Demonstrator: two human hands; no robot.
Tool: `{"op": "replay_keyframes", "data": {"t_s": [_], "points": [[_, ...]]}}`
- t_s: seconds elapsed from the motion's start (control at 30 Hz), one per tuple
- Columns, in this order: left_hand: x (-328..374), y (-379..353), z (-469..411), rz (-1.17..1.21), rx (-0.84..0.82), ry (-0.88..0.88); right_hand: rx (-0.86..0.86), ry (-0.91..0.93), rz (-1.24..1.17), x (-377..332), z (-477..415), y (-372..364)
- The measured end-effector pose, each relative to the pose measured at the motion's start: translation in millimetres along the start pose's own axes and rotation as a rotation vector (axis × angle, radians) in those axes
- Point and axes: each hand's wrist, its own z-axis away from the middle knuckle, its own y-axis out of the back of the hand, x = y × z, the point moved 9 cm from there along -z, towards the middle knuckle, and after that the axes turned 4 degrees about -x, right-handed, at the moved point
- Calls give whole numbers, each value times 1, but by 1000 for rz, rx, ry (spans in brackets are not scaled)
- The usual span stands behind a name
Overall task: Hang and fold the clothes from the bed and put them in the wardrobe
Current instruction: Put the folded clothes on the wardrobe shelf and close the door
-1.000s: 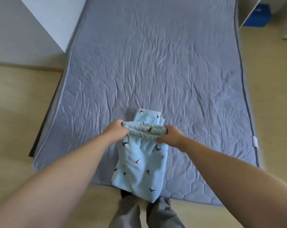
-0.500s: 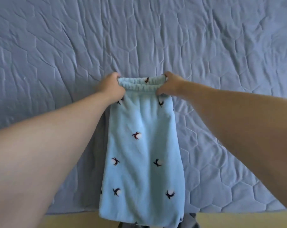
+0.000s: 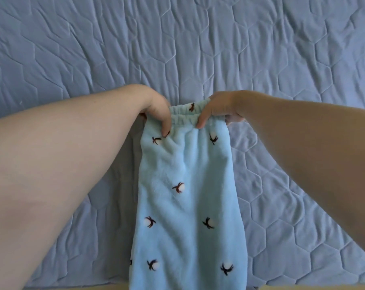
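Both hands, left [image 3: 156, 110] and right [image 3: 219, 109], we see pinching the waistband [image 3: 184, 115] of blue trousers [image 3: 188, 206] on the bed [image 3: 198, 49].

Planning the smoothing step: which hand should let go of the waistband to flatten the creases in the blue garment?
Probably the left hand: its fingertip lies on the creased fabric below the waistband, while the right hand pinches the band and can anchor the garment on the bed.

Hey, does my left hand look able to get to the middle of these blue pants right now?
Probably yes: nothing lies on the pants between the waistband and their middle. The left hand grips the waistband, though, so it must let go first.
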Motion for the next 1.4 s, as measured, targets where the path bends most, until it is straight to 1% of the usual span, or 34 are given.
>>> {"op": "replay_keyframes", "data": {"t_s": [0.07, 0.1, 0.17, 0.27, 0.3, 0.33, 0.4, 0.43, 0.47, 0.5, 0.53, 0.6, 0.63, 0.67, 0.77, 0.83, 0.9, 0.93, 0.97, 1.0, 1.07, 1.1, 1.13, 1.17, 1.2, 1.23, 1.27, 1.3, 1.33, 1.37, 1.4], "points": [[2, -1, 5, -22, -21, 7, -1, 26, 33, -4, 2, 0], [4, 2, 9, -60, 10, 7, 16, 47, 57, -8, 5, 1], [10, 17, 21, -161, 143, 12, 56, 94, 122, -20, 13, 6], [22, 40, 48, -267, 388, 23, 134, 152, 269, -40, 30, 17], [27, 45, 60, -275, 521, 10, 162, 158, 337, -46, 35, 21], [30, 45, 75, -269, 715, 4, 179, 155, 390, -50, 39, 24], [31, 17, 122, -156, 1213, -27, 197, 144, 439, -51, 44, 26], [34, -16, 140, -57, 1385, -89, 207, 144, 443, -51, 49, 26], [38, -56, 149, 35, 1452, -161, 219, 146, 442, -50, 53, 24], [42, -96, 146, 109, 1412, -195, 235, 155, 446, -50, 59, 21], [43, -133, 134, 196, 1296, -161, 253, 168, 455, -51, 64, 16], [35, -192, 95, 378, 982, 38, 308, 214, 489, -56, 80, 4], [32, -209, 77, 446, 867, 129, 341, 241, 520, -59, 89, -1], [31, -218, 62, 473, 795, 199, 361, 270, 549, -60, 98, -7], [25, -212, 21, 430, 687, 333, 349, 357, 654, -52, 122, -40], [19, -208, -2, 411, 575, 362, 311, 420, 704, -37, 134, -69], [19, -216, -17, 350, 476, 332, 320, 517, 693, -21, 147, -95], [21, -220, -19, 336, 462, 292, 334, 572, 670, -15, 154, -106], [22, -223, -13, 340, 501, 237, 347, 625, 642, -9, 160, -115], [19, -221, 0, 347, 609, 167, 361, 676, 615, -5, 167, -122], [2, -221, 43, 444, 918, -5, 412, 770, 585, 5, 183, -134], [-12, -225, 68, 539, 1061, -72, 446, 818, 585, 10, 192, -140], [-34, -236, 84, 714, 1100, -79, 472, 870, 597, 17, 202, -147], [-58, -254, 92, 944, 1025, -13, 486, 925, 626, 26, 213, -159], [-79, -278, 93, 1207, 890, 69, 498, 975, 674, 37, 222, -172], [-92, -302, 96, 1501, 742, 94, 511, 1013, 731, 50, 230, -185], [-95, -318, 99, 1787, 585, 46, 522, 1036, 785, 66, 235, -198], [-92, -330, 103, 2015, 413, -53, 523, 1050, 834, 81, 238, -211], [-86, -336, 108, 2154, 233, -188, 509, 1064, 879, 96, 239, -225], [-80, -342, 112, 2202, 84, -291, 478, 1078, 921, 111, 237, -238], [-76, -351, 113, 2194, -30, -336, 437, 1090, 961, 124, 233, -252]]}}
